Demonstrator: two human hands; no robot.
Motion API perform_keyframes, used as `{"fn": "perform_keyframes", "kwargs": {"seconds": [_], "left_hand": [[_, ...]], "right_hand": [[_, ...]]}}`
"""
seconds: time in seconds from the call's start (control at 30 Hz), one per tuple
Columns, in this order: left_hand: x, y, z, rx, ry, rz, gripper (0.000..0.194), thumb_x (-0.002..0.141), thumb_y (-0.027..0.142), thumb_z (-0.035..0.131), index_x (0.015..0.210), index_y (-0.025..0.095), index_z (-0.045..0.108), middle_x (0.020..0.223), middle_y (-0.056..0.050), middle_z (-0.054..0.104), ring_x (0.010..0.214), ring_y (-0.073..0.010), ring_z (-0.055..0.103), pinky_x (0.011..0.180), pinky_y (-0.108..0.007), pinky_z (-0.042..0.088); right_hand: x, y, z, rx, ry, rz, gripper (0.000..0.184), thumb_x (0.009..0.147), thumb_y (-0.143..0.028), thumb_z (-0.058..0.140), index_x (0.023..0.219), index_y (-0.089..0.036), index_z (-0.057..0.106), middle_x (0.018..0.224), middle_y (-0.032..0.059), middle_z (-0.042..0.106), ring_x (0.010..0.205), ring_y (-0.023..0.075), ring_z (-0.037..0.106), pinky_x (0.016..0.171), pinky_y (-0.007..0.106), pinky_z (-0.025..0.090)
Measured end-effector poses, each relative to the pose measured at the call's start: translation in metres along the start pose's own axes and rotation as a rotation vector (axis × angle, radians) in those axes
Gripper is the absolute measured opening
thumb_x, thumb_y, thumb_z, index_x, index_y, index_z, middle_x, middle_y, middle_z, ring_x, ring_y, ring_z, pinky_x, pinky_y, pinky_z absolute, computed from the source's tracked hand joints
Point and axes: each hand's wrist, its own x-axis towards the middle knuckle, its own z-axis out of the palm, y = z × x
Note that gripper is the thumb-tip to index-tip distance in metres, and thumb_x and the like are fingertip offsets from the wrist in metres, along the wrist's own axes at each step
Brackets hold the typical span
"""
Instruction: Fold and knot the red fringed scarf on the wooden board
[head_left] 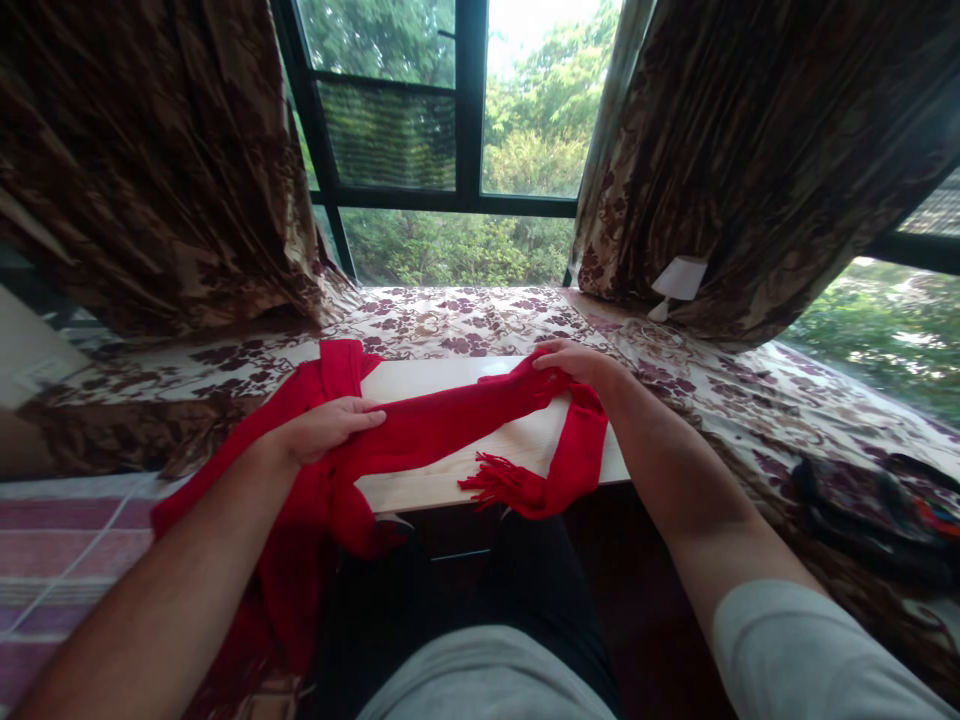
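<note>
A long red scarf [442, 428] with fringed ends is stretched between my two hands above a pale wooden board [420, 488]. My left hand [328, 428] grips it with the thumb on top, near the board's left side. Toward the far right of the board, my right hand [566, 360] is closed on another part of the scarf. From there one end hangs and folds back, its fringe lying on the board. The rest of the red cloth is bunched at the left and drapes down over the board's left edge.
Flowered fabric covers the window ledge [465, 325] behind the board. A small white lamp [679, 280] stands at the right by the curtain [697, 150]. A black bag [870, 520] lies at far right. Striped bedding [67, 560] is at the left.
</note>
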Motion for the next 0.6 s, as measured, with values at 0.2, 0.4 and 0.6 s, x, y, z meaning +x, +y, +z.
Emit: {"fn": "perform_keyframes", "kwargs": {"seconds": [0.2,0.4,0.6], "left_hand": [[-0.019,0.014,-0.003,0.253,-0.239,-0.07,0.039,0.064,0.025,0.087,0.101,0.02,0.078,0.089,-0.01,0.078,0.085,-0.033,0.074,0.075,-0.042,0.061],[-0.027,0.016,-0.007,0.247,-0.189,0.012,0.041,0.063,0.025,0.086,0.103,0.02,0.079,0.091,-0.011,0.078,0.091,-0.0358,0.073,0.084,-0.046,0.059],[-0.036,0.017,-0.014,0.285,-0.253,-0.008,0.048,0.065,0.033,0.085,0.111,0.021,0.077,0.095,-0.011,0.077,0.096,-0.0365,0.072,0.083,-0.045,0.06]], "right_hand": [[0.005,-0.003,-0.012,0.116,0.235,-0.181,0.024,0.064,-0.027,0.079,0.082,-0.015,0.068,0.068,0.0033,0.069,0.058,0.0152,0.064,0.055,0.025,0.053],[0.003,-0.004,-0.019,0.221,0.308,-0.251,0.021,0.058,-0.021,0.077,0.075,-0.015,0.067,0.067,0.0018,0.068,0.06,0.0139,0.063,0.057,0.024,0.051],[-0.003,-0.007,-0.023,0.215,0.348,-0.276,0.021,0.058,-0.024,0.076,0.071,-0.017,0.061,0.057,-0.0023,0.06,0.05,0.0114,0.055,0.048,0.022,0.044]]}}
